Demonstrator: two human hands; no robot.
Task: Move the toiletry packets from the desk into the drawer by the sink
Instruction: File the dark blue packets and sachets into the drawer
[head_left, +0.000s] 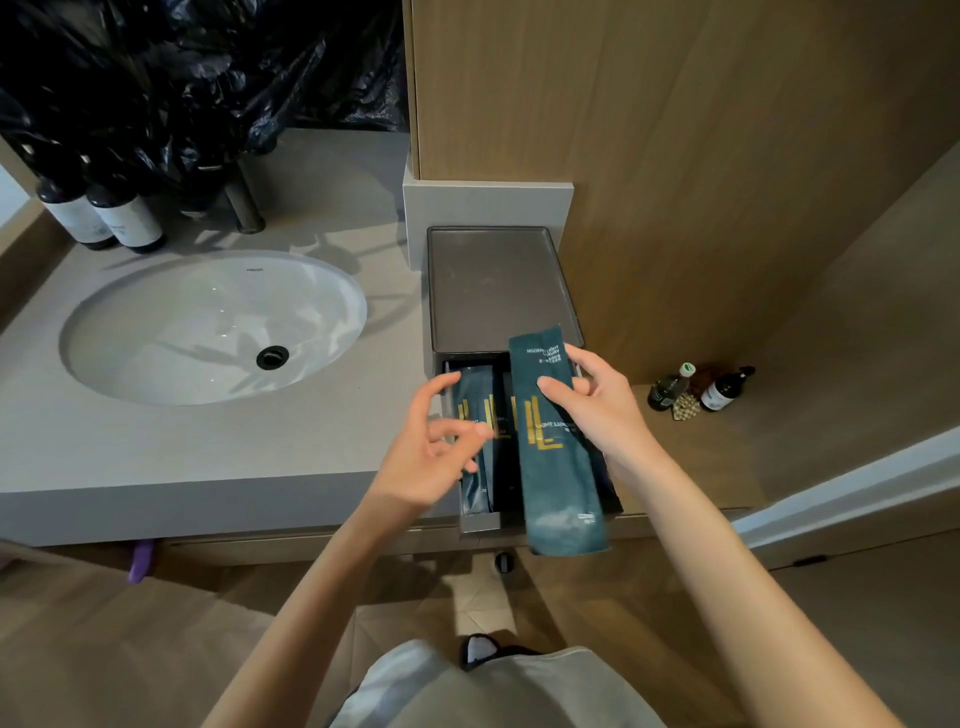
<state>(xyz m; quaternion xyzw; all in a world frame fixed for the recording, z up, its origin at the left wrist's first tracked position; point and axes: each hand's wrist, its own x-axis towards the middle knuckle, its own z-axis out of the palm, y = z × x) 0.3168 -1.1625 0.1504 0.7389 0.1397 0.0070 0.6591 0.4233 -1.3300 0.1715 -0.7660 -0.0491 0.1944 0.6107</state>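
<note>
A long dark teal toiletry packet (558, 457) with gold lettering is gripped near its upper half by my right hand (597, 410), held above the open drawer (480, 522) of a grey box right of the sink. More teal packets (475, 410) lie side by side inside the drawer, partly hidden by the held packet and my hands. My left hand (431, 452) hovers over the drawer's left side with fingers spread, holding nothing, its fingertips close to the packets.
The grey box's flat lid (496, 286) sits behind the drawer. A white oval sink (208, 327) is set in the grey counter (156, 457). Dark bottles (98, 208) and black plastic bags stand at the back left. Small bottles (698, 389) rest on a wooden ledge at right.
</note>
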